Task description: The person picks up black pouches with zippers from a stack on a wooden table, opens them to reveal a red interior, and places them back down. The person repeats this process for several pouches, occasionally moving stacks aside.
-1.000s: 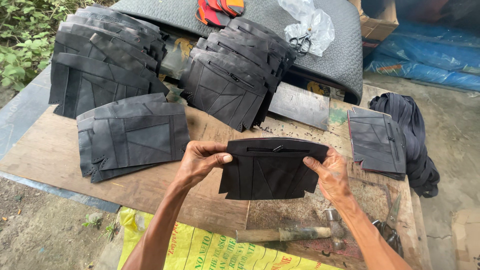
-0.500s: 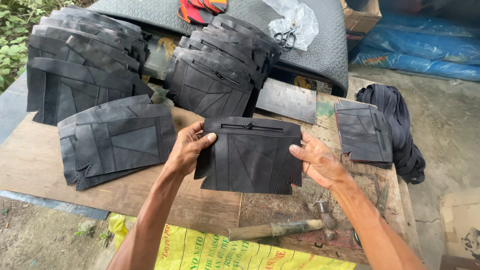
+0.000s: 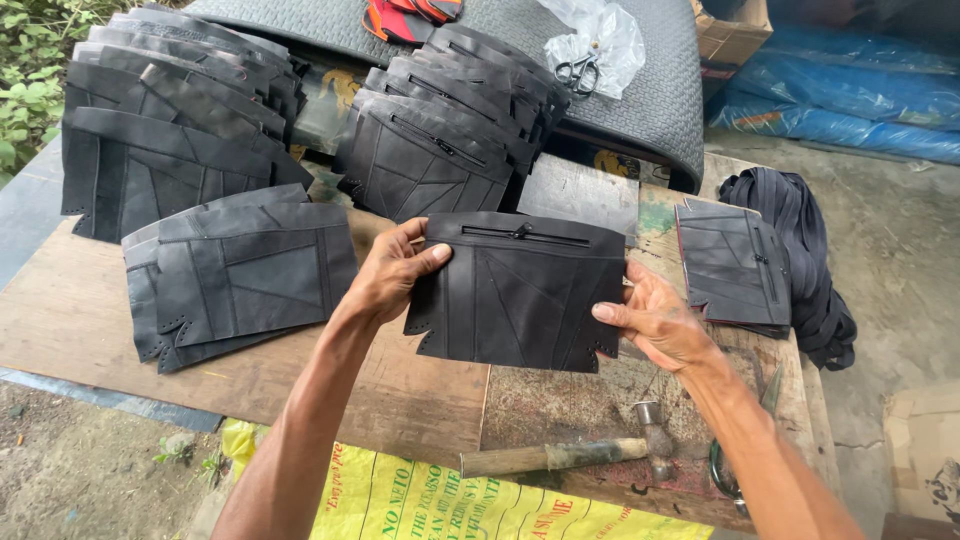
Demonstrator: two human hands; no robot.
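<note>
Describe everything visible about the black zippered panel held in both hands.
The black zippered panel is a flat, roughly rectangular piece that looks like stitched rubber or leather, with seam lines crossing its face. A closed zipper runs along its top edge, and its bottom corners are notched, with small punched holes. It is held up above the wooden table, face towards the camera. The left hand grips its left edge, the right hand its lower right edge.

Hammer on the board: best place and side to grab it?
Grip the hammer by its wooden handle, coming from above. It lies flat, handle pointing left and bare; the metal head sits right, close to the right forearm and some scissors.
</note>
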